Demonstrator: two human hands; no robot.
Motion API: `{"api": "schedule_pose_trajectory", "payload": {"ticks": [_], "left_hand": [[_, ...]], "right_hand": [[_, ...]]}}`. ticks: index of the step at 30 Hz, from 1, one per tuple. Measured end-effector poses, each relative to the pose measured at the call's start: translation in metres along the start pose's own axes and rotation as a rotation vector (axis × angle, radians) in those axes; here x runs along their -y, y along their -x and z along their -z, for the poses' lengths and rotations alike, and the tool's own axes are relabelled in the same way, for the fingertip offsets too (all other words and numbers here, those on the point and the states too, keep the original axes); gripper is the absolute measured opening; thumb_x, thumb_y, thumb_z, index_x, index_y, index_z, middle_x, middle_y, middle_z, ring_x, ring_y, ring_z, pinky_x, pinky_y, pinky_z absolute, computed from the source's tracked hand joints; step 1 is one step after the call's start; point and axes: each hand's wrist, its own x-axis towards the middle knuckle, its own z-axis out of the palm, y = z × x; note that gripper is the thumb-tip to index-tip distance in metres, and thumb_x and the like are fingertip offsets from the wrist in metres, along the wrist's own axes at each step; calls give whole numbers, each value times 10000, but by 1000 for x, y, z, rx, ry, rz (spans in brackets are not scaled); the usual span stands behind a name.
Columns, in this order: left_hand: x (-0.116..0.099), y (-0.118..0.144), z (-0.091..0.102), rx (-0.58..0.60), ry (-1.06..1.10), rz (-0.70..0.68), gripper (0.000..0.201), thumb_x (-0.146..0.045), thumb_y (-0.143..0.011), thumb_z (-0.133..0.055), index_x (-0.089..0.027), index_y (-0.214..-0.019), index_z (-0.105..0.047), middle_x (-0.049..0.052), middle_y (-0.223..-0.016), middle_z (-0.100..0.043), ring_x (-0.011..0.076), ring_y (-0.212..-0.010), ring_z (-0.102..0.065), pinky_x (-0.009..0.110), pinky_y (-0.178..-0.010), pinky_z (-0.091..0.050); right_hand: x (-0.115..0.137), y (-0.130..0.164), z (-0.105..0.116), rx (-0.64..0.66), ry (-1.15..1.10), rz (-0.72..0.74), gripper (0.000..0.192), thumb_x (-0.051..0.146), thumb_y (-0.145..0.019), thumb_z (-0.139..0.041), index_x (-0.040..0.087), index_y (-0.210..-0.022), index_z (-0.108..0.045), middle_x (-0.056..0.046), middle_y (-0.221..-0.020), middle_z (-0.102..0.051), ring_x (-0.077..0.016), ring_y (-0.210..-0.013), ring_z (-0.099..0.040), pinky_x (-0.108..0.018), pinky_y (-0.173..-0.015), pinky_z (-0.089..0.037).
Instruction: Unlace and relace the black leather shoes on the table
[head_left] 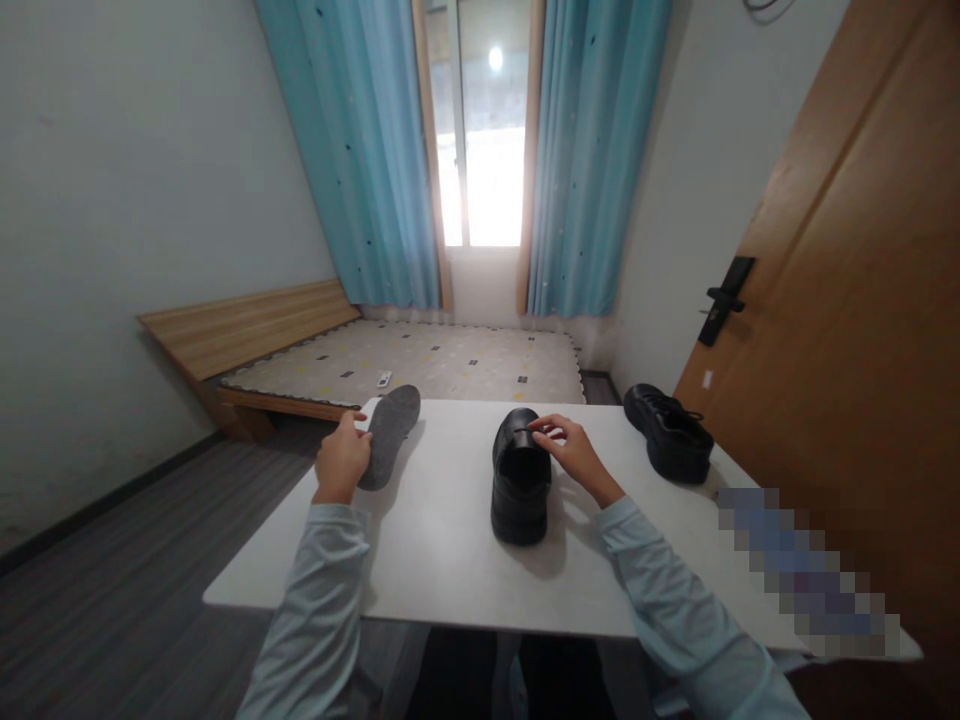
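A grey insole [391, 432] is pinched at its side by my left hand [343, 458], tilted up above the left part of the white table [442, 570]. In the middle of the table stands a black shoe [519, 510], its heel towards me and its opening facing up. My right hand [571, 448] reaches to the top of this shoe, with thumb and fingertips closed at the tongue and lace area. Whether the fingers grip the lace or the tongue is too small to tell apart.
A second black shoe [669, 435] rests at the table's right side. Nearer to me lies a pixelated, blurred-out item [802, 575] by the right edge. Beyond the table is a bed [450, 360] with a small white object on it. A wooden door [840, 330] stands on the right.
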Motion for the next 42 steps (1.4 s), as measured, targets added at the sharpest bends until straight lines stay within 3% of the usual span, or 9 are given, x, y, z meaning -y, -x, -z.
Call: {"api": "schedule_pose_trajectory", "payload": {"ticks": [5, 9, 12, 18, 23, 29, 33, 38, 42], "left_hand": [[13, -2, -14, 13, -202, 115, 327, -250, -849, -452, -205, -1170, -490, 153, -1039, -651, 313, -987, -602, 400, -771, -444], [0, 9, -19, -115, -386, 62, 326, -265, -852, -453, -159, -1154, -515, 193, -1160, -571, 376, -1086, -514, 501, -820, -407], [-22, 20, -16, -83, -363, -128, 323, -313, -861, -461, -170, -1142, -532, 159, -1116, -594, 346, -1048, -536, 477, -822, -414], [-79, 60, -14, 71, -70, -723, 249, -327, -882, -497, -192, -1077, -575, 81, -1056, -639, 213, -992, -588, 354, -888, -420], [-121, 117, -13, 138, 69, -961, 320, -414, -862, -523, -209, -1105, -550, 68, -1092, -629, 217, -1058, -558, 414, -964, -389], [-134, 164, -44, 35, -33, -974, 527, -418, -802, -605, -185, -1248, -450, 116, -1218, -554, 288, -1212, -438, 534, -1042, -285], [-131, 172, -62, 5, -120, -935, 551, -315, -762, -668, -159, -1245, -454, 110, -1118, -587, 291, -1095, -499, 499, -987, -354], [-131, 166, -59, 67, -122, -948, 407, -248, -766, -666, -185, -1138, -514, 63, -966, -630, 244, -963, -537, 471, -941, -392], [-131, 162, -56, 126, -68, -935, 401, -258, -738, -703, -209, -1097, -531, 34, -919, -660, 232, -948, -546, 469, -937, -394]], "right_hand": [[-3, 0, -1, -8, 12, 19, 201, 302, -763, -579, 187, -892, -682, -74, -929, -663, -198, -850, -583, -346, -742, -482], [-4, 0, -1, -5, 29, 20, 196, 293, -768, -576, 182, -889, -683, -77, -916, -659, -203, -854, -579, -345, -738, -482], [-3, 0, -2, -5, 40, 16, 187, 286, -767, -574, 185, -881, -684, -76, -903, -660, -203, -851, -578, -346, -739, -482], [-2, -1, -1, -8, 42, 13, 190, 293, -764, -575, 182, -871, -685, -77, -908, -660, -202, -850, -580, -345, -737, -482], [-1, 0, -1, -2, 26, 16, 184, 289, -763, -574, 186, -872, -682, -74, -912, -663, -198, -852, -583, -340, -736, -484], [-2, 0, -2, -14, 3, 17, 175, 281, -755, -571, 188, -859, -676, -71, -916, -660, -199, -872, -585, -337, -737, -487], [-1, 0, -3, -14, -9, 15, 183, 305, -755, -575, 186, -850, -676, -73, -900, -661, -201, -857, -591, -340, -725, -486], [4, 0, -1, -19, -33, -2, 231, 362, -782, -557, 178, -855, -675, -73, -917, -653, -194, -842, -594, -324, -717, -474], [5, 0, 0, -25, -44, -8, 239, 377, -798, -544, 178, -845, -668, -65, -914, -657, -189, -846, -599, -310, -715, -468]]}}
